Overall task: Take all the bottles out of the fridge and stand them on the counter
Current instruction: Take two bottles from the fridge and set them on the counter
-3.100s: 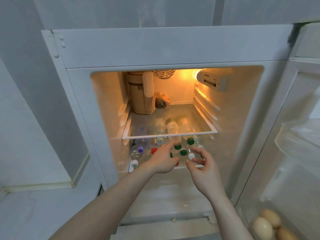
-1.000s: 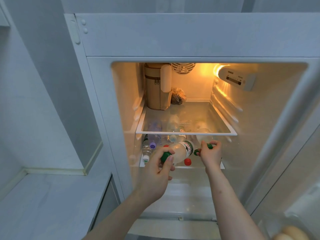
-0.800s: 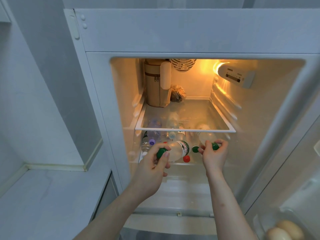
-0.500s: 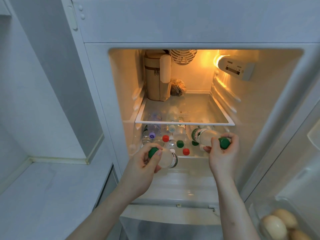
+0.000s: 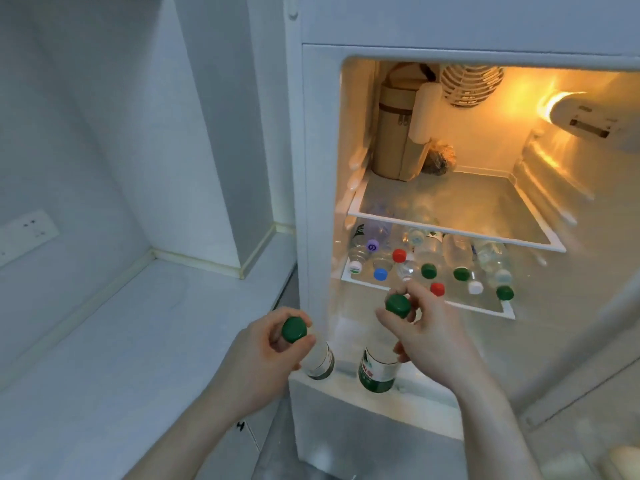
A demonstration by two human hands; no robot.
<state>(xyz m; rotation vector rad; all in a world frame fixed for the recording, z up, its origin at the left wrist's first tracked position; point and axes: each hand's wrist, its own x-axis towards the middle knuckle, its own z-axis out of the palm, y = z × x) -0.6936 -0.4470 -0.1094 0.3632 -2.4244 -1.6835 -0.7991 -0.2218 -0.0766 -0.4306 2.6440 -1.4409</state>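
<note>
Bottles (image 5: 429, 258) under the shelf (image 5: 450, 233) blur together, uncountable.

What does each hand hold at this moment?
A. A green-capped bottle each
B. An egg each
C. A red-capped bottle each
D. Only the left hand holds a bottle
A: the left hand grips a green-capped bottle near its cap, and the right hand grips another green-capped bottle, both hanging in front of the fridge.

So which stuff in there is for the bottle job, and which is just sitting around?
For the job:
left hand bottle
right hand bottle
shelf bottles
counter

Just there:
tan bag
wall socket
</note>
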